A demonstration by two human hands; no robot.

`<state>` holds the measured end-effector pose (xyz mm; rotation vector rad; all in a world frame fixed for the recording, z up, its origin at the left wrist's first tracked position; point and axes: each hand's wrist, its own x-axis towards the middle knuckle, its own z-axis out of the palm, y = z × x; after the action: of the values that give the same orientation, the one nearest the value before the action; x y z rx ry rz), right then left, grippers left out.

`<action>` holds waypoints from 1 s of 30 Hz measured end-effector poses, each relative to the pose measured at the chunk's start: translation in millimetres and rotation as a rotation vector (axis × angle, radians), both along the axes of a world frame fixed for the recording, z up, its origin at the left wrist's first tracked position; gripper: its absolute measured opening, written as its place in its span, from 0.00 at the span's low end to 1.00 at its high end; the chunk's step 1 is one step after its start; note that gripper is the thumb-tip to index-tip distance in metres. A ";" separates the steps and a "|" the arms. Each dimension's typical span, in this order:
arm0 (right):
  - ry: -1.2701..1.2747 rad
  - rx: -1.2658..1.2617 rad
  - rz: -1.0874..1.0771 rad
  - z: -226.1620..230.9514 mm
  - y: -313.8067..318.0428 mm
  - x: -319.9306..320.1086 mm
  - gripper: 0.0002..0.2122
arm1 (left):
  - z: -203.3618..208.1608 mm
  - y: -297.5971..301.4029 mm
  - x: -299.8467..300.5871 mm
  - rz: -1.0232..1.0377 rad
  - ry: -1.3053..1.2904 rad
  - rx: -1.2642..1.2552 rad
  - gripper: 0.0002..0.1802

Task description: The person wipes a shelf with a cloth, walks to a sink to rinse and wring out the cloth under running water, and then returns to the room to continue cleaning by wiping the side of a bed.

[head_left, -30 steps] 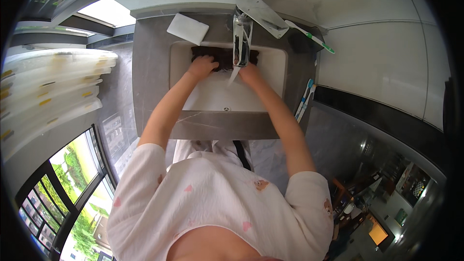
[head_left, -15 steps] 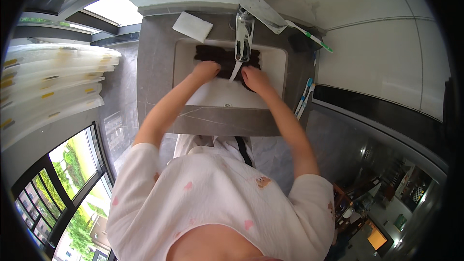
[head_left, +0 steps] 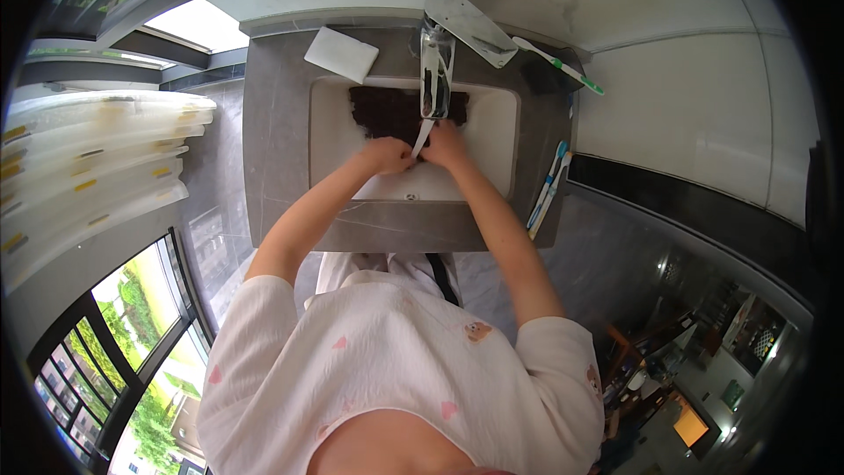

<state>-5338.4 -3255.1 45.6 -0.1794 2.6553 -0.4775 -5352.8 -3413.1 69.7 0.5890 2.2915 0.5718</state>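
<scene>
A dark brown cloth (head_left: 387,110) lies spread, wet-looking, across the far part of the white sink (head_left: 330,145). Water (head_left: 424,135) runs from the chrome faucet (head_left: 434,79) down between my hands. My left hand (head_left: 387,157) is closed at the cloth's near edge, fingers curled inward. Just right of the stream, my right hand (head_left: 446,146) is also closed on the cloth, partly behind the faucet's spout. The two hands are close together, and their fingertips are mostly hidden.
A white rectangular block (head_left: 342,54) rests on the grey counter (head_left: 277,123) at the back left. A green-and-white toothbrush (head_left: 563,67) sits over a dark cup-like holder at the back right. More toothbrushes (head_left: 547,189) lie along the counter's right edge.
Both hands have come nearer to me and closer together under the water. The cloth's near right part has been drawn in toward the middle.
</scene>
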 end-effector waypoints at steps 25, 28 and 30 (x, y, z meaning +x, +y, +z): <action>-0.200 -0.146 0.010 -9.0 9.0 -11.3 0.28 | -16.0 -19.6 -9.3 -0.019 -0.092 0.009 0.20; -0.138 -0.215 0.161 7.7 -7.2 -1.8 0.25 | -21.0 -24.9 -3.7 0.243 0.279 -0.029 0.18; -0.327 -0.251 0.129 6.5 -8.2 -5.8 0.25 | -15.8 -12.7 11.3 -0.036 0.110 -0.069 0.17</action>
<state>-5344.2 -3263.3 52.1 -0.3168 2.2458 -0.7297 -5341.5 -3425.9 53.9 0.6409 2.3883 0.4510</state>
